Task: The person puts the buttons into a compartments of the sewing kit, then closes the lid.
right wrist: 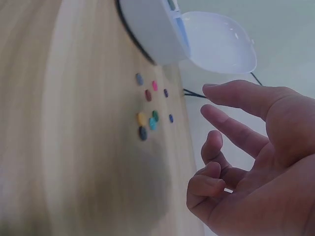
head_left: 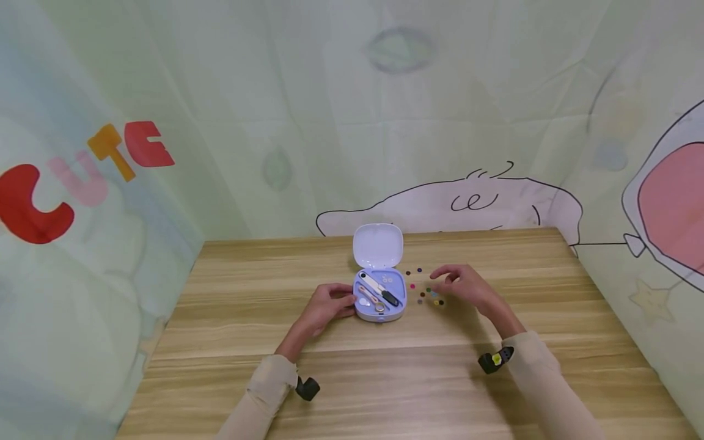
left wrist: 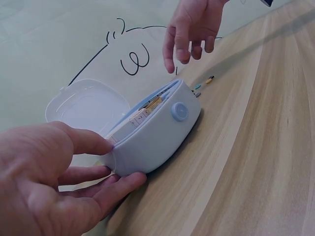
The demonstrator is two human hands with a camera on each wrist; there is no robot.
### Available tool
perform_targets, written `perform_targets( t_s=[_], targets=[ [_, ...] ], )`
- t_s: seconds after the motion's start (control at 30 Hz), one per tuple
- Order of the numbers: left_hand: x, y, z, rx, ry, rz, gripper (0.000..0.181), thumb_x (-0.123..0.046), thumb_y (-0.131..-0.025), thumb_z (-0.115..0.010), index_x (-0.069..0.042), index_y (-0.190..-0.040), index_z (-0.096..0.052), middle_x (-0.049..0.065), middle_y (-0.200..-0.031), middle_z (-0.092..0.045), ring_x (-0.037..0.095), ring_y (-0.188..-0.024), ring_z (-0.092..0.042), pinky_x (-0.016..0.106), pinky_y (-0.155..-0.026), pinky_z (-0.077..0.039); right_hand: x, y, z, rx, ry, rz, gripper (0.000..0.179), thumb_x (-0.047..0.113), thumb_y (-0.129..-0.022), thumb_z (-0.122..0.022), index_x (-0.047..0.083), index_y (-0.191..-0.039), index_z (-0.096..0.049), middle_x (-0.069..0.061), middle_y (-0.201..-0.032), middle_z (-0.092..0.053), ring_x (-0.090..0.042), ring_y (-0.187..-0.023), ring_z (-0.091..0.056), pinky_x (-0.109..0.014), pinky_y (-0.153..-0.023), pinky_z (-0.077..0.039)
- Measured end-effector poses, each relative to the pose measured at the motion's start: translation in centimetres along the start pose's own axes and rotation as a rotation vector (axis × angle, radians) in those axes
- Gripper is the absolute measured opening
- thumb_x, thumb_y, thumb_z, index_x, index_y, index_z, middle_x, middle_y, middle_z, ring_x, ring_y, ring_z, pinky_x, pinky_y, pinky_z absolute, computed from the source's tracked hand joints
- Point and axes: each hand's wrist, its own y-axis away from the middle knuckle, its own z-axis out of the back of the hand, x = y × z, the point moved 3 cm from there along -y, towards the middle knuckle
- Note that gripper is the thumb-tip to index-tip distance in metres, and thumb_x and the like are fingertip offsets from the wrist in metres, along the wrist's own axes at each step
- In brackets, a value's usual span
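An open sewing box (head_left: 381, 316), white outside and light blue inside, sits on the table with its lid (head_left: 377, 245) tipped back. My left hand (head_left: 328, 304) holds the box's left side; in the left wrist view the thumb is at the rim and the fingers lie on the wall below. In the tray are a black-ended tool (head_left: 390, 297), a slim pink-handled tool (head_left: 367, 293) and a gold-coloured ring-shaped piece (head_left: 380, 307). My right hand (head_left: 464, 286) hovers over loose coloured buttons (right wrist: 141, 119), thumb and forefinger apart, nothing between them.
Several small buttons, among them a pink one (head_left: 412, 286), lie scattered right of the box. The wooden table (head_left: 385, 379) ends at the back against a printed curtain (head_left: 264, 122). A strip with printed numbers (left wrist: 139, 118) shows inside the box.
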Motion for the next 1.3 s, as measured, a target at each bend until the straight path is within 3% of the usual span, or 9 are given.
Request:
perform_targets(
  t_s=[0.43, 0.97, 1.3],
  targets=[
    [0.0, -0.1, 0.0, -0.016, -0.004, 0.01, 0.034, 0.004, -0.1, -0.065, 0.013, -0.133, -0.059, 0.026, -0.125, -0.062, 0.024, -0.102, -0.068, 0.037, -0.09, -0.063, -2.9, 1.6, 0.1, 0.008, 0.038, -0.014, 0.025, 0.016, -0.092, -0.079, 0.008, -0.116, -0.076, -0.007, -0.093, -0.056, -0.025, -0.087, -0.049, -0.031, -0.069, -0.042],
    [0.0, 0.0, -0.1, -0.017, -0.004, 0.013, 0.033, 0.005, -0.1, -0.064, 0.013, -0.132, -0.06, 0.026, -0.123, -0.062, 0.023, -0.1, -0.068, 0.037, -0.089, -0.064, -3.1, 2.1, -0.8, -0.072, 0.194, 0.011, 0.015, 0.008, -0.089, -0.079, 0.01, -0.104, -0.081, -0.004, -0.086, -0.068, -0.021, -0.077, -0.056, -0.031, -0.064, -0.046],
    [-0.1, 0.0, 0.0, -0.012, 0.012, 0.015, 0.035, 0.005, -0.1, -0.064, 0.015, -0.133, -0.058, 0.027, -0.124, -0.061, 0.024, -0.101, -0.068, 0.037, -0.089, -0.063, -2.7, 2.0, -1.2, -0.104, 0.237, 0.027, 0.006, 0.011, -0.087, -0.083, 0.012, -0.093, -0.081, 0.001, -0.081, -0.073, -0.017, -0.071, -0.059, -0.029, -0.061, -0.047]
  ],
)
